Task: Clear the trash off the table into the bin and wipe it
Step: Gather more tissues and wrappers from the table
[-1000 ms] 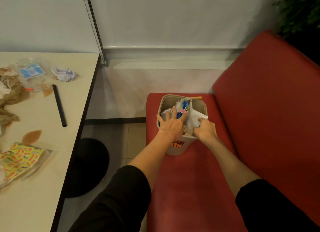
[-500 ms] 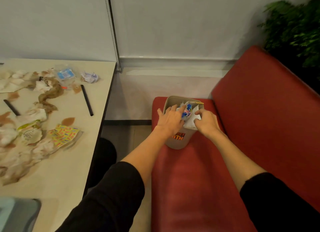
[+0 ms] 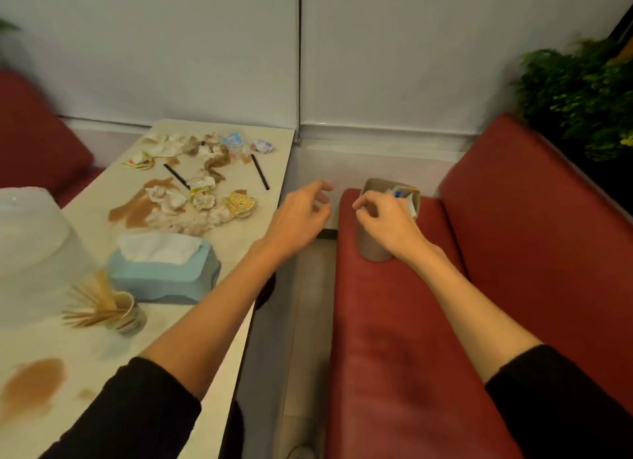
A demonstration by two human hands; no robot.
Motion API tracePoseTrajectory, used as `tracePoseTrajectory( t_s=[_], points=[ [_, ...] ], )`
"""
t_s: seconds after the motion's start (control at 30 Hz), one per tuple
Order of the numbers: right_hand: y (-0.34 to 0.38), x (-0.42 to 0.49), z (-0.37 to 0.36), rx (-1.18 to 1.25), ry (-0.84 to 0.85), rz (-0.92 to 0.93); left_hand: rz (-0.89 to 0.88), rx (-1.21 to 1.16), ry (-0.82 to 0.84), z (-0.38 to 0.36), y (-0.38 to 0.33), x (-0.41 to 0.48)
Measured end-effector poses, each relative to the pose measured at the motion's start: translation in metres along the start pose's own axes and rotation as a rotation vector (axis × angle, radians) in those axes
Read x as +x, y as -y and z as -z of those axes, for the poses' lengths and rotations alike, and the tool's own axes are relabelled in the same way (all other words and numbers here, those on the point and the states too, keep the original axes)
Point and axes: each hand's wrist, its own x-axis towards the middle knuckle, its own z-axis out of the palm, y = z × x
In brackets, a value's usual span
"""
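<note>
A small beige bin (image 3: 371, 249) stuffed with wrappers stands on the red bench seat (image 3: 404, 338). My right hand (image 3: 387, 218) hovers in front of the bin with loosely curled fingers, holding nothing. My left hand (image 3: 301, 215) hangs in the gap between table and bench, fingers relaxed and empty. On the cream table (image 3: 246, 242) lies a heap of crumpled napkins and wrappers (image 3: 191, 201), a colourful wrapper (image 3: 241, 203), two black straws (image 3: 260, 172), and brown spills (image 3: 137, 205).
A blue tissue box (image 3: 164, 270) and a cup of wooden sticks (image 3: 116, 313) stand near the table's front. Another brown spill (image 3: 32, 385) marks the near corner. A clear plastic container (image 3: 30, 246) sits at left. A green plant (image 3: 579, 95) rises behind the bench backrest.
Both hands have come out of the bin. My left hand has swung left toward the table. The view has turned left, showing more of the table.
</note>
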Motion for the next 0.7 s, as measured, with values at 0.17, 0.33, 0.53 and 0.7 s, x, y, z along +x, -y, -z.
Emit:
tracePoseTrajectory(
  t_s=[0.17, 0.33, 0.53, 0.7],
  points=[
    [0.072, -0.068, -0.03, 0.084, 0.123, 0.109, 0.118, -0.006, -0.041, 0.073, 0.018, -0.112],
    [0.134, -0.118, -0.089, 0.183, 0.308, 0.193, 0.269, 0.078, -0.111, 0.129, 0.057, -0.209],
    [0.209, -0.161, -0.174, 0.273, 0.507, 0.228, 0.457, 0.105, -0.205, 0.181, 0.107, -0.309],
    [0.263, -0.196, -0.235, 0.284, 0.666, 0.241, 0.583, 0.125, -0.22, 0.218, 0.156, -0.376]
  ],
)
